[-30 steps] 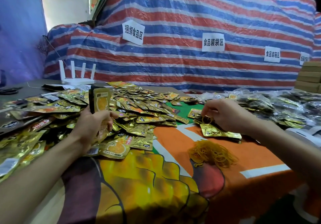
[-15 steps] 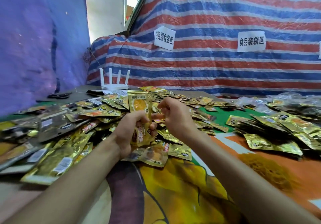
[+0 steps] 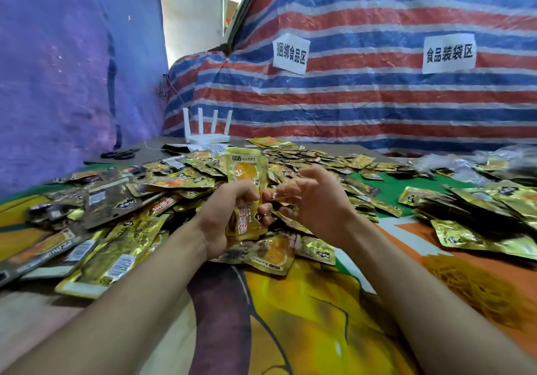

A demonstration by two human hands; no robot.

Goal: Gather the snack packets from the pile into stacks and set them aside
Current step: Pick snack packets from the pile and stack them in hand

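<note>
Beside left hand (image 3: 222,219), which grips the upright packet stack (image 3: 246,171), right hand (image 3: 315,210) has arrived pinching a rubber band (image 3: 284,198); binding likely next.

The right hand (image 3: 312,200) (a rubber band (image 3: 286,198) in it) has crossed to the stack (image 3: 245,188).

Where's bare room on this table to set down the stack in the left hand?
Free: the near cloth in front of the pile; a green strip between the pile and the bundles at right. Crowded: left and centre, under the pile; rubber bands cover the near right.
</note>
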